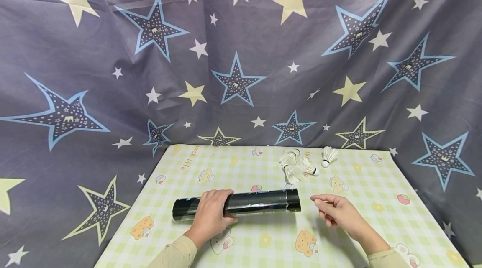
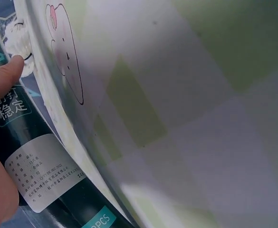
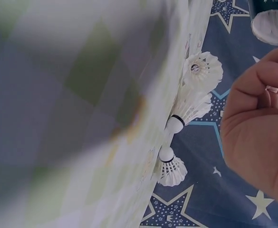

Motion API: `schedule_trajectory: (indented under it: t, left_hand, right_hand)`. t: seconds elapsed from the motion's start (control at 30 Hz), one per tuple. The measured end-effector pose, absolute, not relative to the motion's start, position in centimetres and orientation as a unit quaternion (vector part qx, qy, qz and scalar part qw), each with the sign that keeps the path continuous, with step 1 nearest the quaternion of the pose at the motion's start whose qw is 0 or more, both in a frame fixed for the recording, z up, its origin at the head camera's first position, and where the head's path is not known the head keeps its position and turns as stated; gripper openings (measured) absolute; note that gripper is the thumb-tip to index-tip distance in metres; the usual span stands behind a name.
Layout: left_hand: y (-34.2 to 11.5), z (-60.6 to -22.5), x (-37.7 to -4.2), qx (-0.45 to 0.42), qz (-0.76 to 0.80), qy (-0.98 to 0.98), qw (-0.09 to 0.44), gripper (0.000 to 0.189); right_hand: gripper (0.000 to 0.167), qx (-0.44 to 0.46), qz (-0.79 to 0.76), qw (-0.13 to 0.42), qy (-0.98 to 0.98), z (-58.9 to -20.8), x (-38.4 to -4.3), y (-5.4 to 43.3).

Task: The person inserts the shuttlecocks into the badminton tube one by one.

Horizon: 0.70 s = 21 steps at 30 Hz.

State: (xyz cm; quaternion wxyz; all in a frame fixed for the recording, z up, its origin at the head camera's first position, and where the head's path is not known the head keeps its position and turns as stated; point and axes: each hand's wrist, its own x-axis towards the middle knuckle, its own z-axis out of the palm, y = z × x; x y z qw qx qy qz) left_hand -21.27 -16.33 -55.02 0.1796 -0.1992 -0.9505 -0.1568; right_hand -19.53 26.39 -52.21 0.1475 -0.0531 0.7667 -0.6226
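Observation:
Across the near half of the table lies a dark shuttlecock tube, tilted slightly up at its right end. My left hand grips it left of its middle, fingers over the top and thumb on the near side. In the left wrist view a white printed label shows on the tube beside the thumb. My right hand is a little right of the tube's end, index finger extended and the other fingers loosely bent. The right wrist view shows the tube's pale round end beyond that hand.
Several white feather shuttlecocks lie bunched at the back of the table, with a single shuttlecock to their right. A green checked cloth covers the table. Behind its far edge hangs a grey star-printed curtain.

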Motion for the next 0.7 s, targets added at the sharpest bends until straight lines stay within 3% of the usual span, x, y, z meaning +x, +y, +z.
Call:
schedule_trajectory:
  t: [0.23,0.7]
  left_hand:
    - [-16.0,-55.4,-21.3,-0.201,-0.142,-0.953,0.176,0.088]
    - [-15.8,-55.4,-21.2,-0.2,-0.131,-0.956,0.17,0.087]
  right_hand:
    - [0.058,-0.025,-0.624,0.135,0.77,-51.9,-20.2,26.3]
    - [0.052,0.018,-0.606,0.121,0.786,-51.3,-23.3,23.7]
